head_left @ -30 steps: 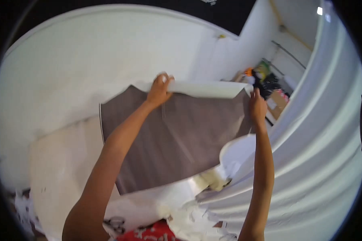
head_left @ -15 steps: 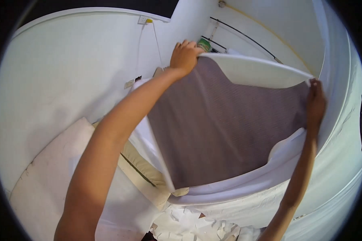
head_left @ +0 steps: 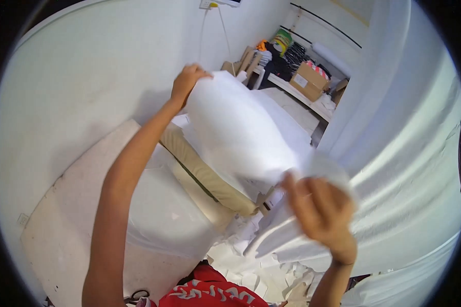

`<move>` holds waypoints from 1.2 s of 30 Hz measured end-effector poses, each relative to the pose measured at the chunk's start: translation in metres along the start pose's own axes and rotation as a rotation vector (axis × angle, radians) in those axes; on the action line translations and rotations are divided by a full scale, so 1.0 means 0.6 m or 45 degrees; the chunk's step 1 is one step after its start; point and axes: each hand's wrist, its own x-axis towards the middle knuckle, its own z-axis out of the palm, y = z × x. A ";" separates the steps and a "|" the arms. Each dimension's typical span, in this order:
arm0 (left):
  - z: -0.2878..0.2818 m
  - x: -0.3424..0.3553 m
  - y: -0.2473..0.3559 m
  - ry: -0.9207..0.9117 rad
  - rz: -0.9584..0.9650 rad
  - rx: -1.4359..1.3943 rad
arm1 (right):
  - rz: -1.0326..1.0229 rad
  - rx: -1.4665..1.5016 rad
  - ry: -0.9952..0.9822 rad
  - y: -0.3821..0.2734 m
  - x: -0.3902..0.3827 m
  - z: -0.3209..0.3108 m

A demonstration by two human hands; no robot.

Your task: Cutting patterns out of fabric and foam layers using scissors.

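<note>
A white sheet [head_left: 235, 123], limp and blurred in places, is stretched between my hands. My left hand [head_left: 187, 86] is closed on its far left corner, arm reaching up. Nearer and to the right, my right hand [head_left: 320, 212] is smeared by motion, its fingers bent in at the sheet's near right end. Below the sheet runs a long beige padded roll [head_left: 210, 174] with a dark slit along it. Whether the sheet touches the roll is hard to tell.
A pale table [head_left: 61, 220] spreads left, with scissors [head_left: 138, 294] at its near edge. White scraps [head_left: 256, 263] lie heaped before me. A white curtain [head_left: 394, 174] hangs right. Behind, a shelf [head_left: 320, 107] bears a cardboard box [head_left: 310, 82] and a green bag [head_left: 283, 40].
Both hands have come down and leftward, the right one farther and nearer to me. The broad brown-grey surface no longer shows; white faces me instead. The shelf behind has come into view.
</note>
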 end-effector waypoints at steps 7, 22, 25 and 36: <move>-0.005 -0.249 -0.132 -0.206 -0.359 -0.317 | -0.002 0.593 -0.082 -0.230 0.036 0.107; -0.205 -0.613 0.198 0.478 -1.717 -1.201 | 0.575 1.357 -0.820 -0.299 0.056 0.402; -0.244 -0.601 0.180 0.448 -1.775 -0.907 | 1.035 0.964 -0.770 -0.229 0.014 0.628; -0.297 -0.562 0.161 0.623 -1.880 -0.871 | 1.524 1.077 -1.322 -0.157 -0.162 0.908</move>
